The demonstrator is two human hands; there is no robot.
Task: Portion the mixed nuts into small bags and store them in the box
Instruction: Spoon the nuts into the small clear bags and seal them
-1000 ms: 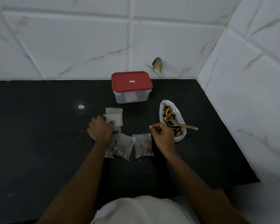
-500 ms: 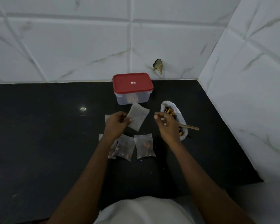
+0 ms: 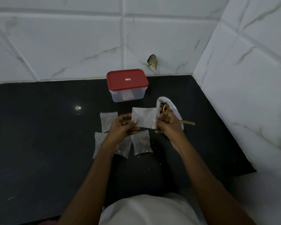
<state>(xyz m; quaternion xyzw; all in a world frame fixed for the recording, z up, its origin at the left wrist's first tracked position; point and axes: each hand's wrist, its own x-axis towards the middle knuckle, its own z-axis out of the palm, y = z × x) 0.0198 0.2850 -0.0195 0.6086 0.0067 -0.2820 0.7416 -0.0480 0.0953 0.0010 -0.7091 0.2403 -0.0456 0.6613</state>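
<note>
I have my left hand and right hand pinching an empty small bag; the thin film may slip and not open.

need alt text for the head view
A left hand and right hand hold a small bag over a black counter. Filled bags lie below, a red-lidded box behind, an open nut bag with a spoon at right.

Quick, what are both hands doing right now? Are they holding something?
The left hand pinches the left edge of an empty small bag.
The right hand grips the same bag's right edge.
</note>
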